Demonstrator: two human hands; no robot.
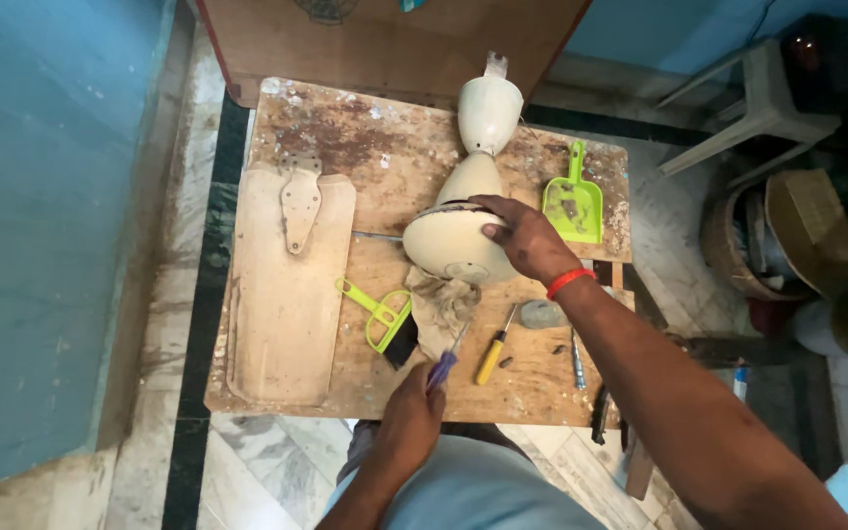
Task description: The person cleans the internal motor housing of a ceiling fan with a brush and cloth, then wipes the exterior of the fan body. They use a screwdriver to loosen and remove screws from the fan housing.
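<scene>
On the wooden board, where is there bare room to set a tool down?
Bare patches: the far strip of the board between the fan blade and the motor housing, and the near right corner beyond the yellow screwdriver. It is crowded in front of the housing: rag, brush, left hand with a purple screwdriver. The right hand rests on the housing.

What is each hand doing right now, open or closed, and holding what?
Left hand: closed around the purple-handled screwdriver.
Right hand: open, spread flat on the cream fan motor housing, pressing rather than gripping.
</scene>
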